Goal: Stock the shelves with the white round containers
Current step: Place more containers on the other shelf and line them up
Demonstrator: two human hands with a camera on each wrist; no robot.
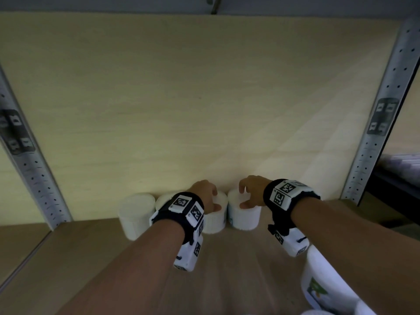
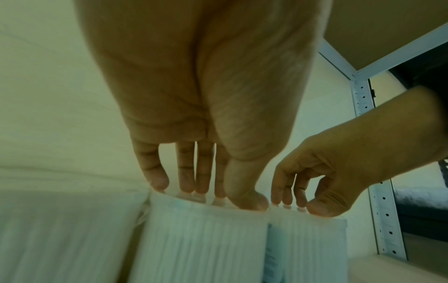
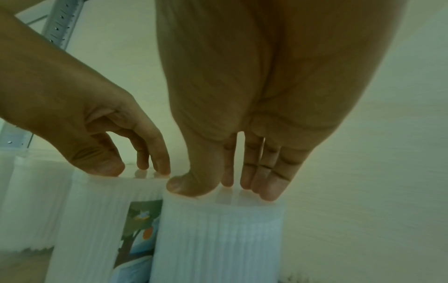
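Observation:
Several white ribbed round containers stand in a row against the back of the wooden shelf (image 1: 91, 258). My left hand (image 1: 214, 200) holds the third container (image 1: 216, 221) from above, its thumb on the near rim of the lid and its fingertips (image 2: 186, 187) at the far edge. My right hand (image 1: 243, 197) holds the fourth container (image 1: 244, 218) the same way, thumb in front and fingertips (image 3: 269, 195) behind. Both containers rest on the shelf and touch each other. The leftmost container (image 1: 136, 214) stands free. The second container (image 1: 164, 198) is partly hidden by my left wrist.
Perforated metal uprights frame the bay on the left (image 1: 34, 178) and right (image 1: 372, 144). A cream back wall (image 1: 204, 98) closes it off behind the row. More white containers with picture labels (image 1: 322, 283) sit at the bottom right, below my right forearm.

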